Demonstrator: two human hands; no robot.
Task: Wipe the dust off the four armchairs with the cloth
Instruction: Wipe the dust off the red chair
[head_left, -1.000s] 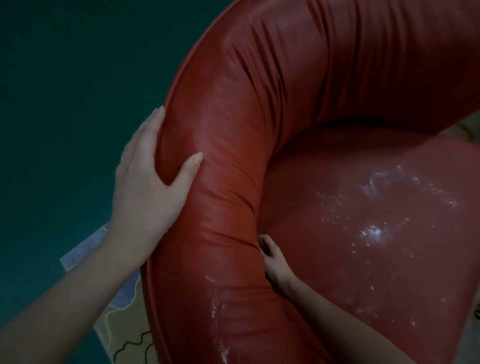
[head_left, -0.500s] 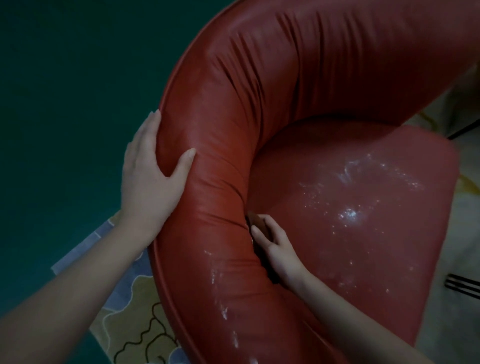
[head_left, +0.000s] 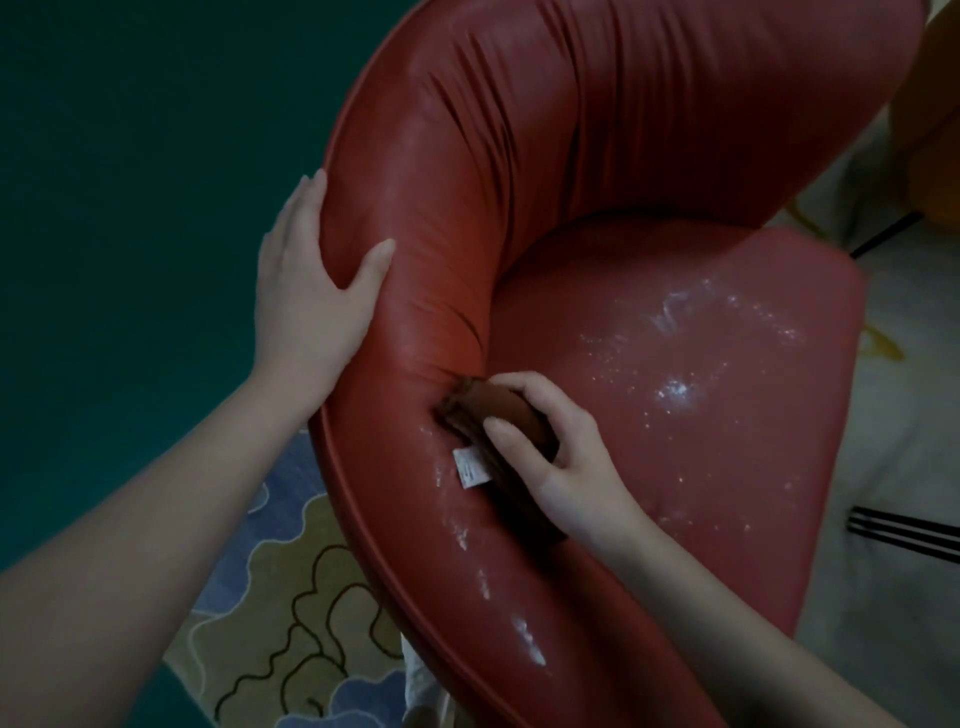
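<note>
Armchair (head_left: 519, 156): red and glossy, sitting right below you, its curved backrest wrapping round the seat.
Left hand (head_left: 311, 296): you are resting it spread wide on the backrest's outer rim, with the fingers lying straight down the outside and the thumb pressing on top.
Right hand (head_left: 566, 457): you are gripping the cloth (head_left: 498, 410), fingers curling over it.
Cloth: brown and folded, pressing against the backrest's inner face just beside the seat; a white tag (head_left: 470, 467) is sticking out on its left.
Dust (head_left: 675, 364): white specks are lying across the seat, and streaks are running along the backrest nearer you.
Floor: a patterned rug (head_left: 291, 597) is showing left of the chair.
</note>
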